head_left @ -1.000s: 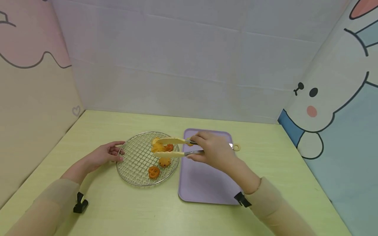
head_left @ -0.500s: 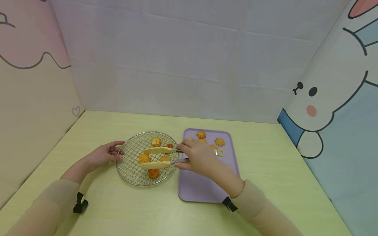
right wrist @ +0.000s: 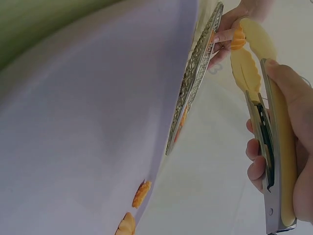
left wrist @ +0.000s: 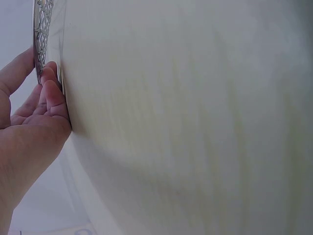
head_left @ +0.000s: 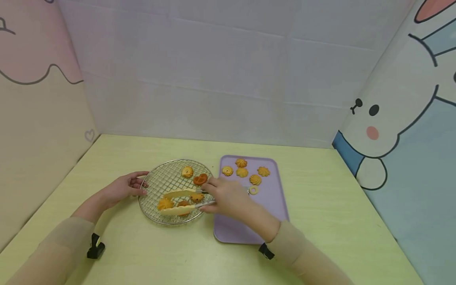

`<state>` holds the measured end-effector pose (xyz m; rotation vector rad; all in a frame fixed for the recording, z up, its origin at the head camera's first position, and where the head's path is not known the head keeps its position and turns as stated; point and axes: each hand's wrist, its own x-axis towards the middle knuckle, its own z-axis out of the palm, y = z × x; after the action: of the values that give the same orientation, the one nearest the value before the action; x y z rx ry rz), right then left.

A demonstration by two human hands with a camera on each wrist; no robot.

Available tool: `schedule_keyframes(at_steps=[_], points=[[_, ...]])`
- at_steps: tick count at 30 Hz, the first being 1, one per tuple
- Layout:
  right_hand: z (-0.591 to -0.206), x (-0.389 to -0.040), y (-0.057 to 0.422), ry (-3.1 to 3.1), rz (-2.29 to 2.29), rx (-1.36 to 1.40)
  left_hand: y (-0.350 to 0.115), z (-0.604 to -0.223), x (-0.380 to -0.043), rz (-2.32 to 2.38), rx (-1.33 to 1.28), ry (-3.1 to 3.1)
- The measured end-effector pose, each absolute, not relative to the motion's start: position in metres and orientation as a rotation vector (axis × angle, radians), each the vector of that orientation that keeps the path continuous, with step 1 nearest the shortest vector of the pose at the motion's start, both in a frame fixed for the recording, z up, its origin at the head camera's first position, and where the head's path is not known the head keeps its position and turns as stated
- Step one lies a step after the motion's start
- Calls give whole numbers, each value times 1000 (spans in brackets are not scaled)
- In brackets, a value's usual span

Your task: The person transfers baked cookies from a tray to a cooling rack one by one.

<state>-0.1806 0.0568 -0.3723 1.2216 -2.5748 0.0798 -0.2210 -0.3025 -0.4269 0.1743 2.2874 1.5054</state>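
Observation:
My left hand (head_left: 122, 189) pinches the left rim of a round wire rack (head_left: 160, 182), thumb above and fingertips beneath, as the left wrist view shows. A pair of tongs (right wrist: 279, 142) with cream scalloped tips is gripped in my right hand (head_left: 229, 198). Between the tips is a golden flower-shaped cookie (head_left: 165, 204), over the rack's front left part. On the rack lie a round cookie (head_left: 187, 171), a brown pretzel (head_left: 200, 179) and a cookie with a face (head_left: 197, 197). Another pretzel (head_left: 183, 204) is partly hidden by the lower tong arm.
Right of the rack lies a purple tray (head_left: 231, 231), with several cookies (head_left: 242, 172) in its far half. My right forearm crosses the tray. The pale wooden table (head_left: 142, 253) meets a plain back wall (head_left: 199, 79) and printed side walls.
My right hand has moved left and nearer me, carrying the tongs and flower-shaped cookie from the rack's far side to its front left. The tray's cookies are uncovered. My left hand stays at the rim.

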Motion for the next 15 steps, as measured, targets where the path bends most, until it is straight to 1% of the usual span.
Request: schedule_keyframes(at_steps=[15], points=[[-387, -179, 45, -2614, -59, 1246, -304, -430, -222, 1513, 187, 2282]])
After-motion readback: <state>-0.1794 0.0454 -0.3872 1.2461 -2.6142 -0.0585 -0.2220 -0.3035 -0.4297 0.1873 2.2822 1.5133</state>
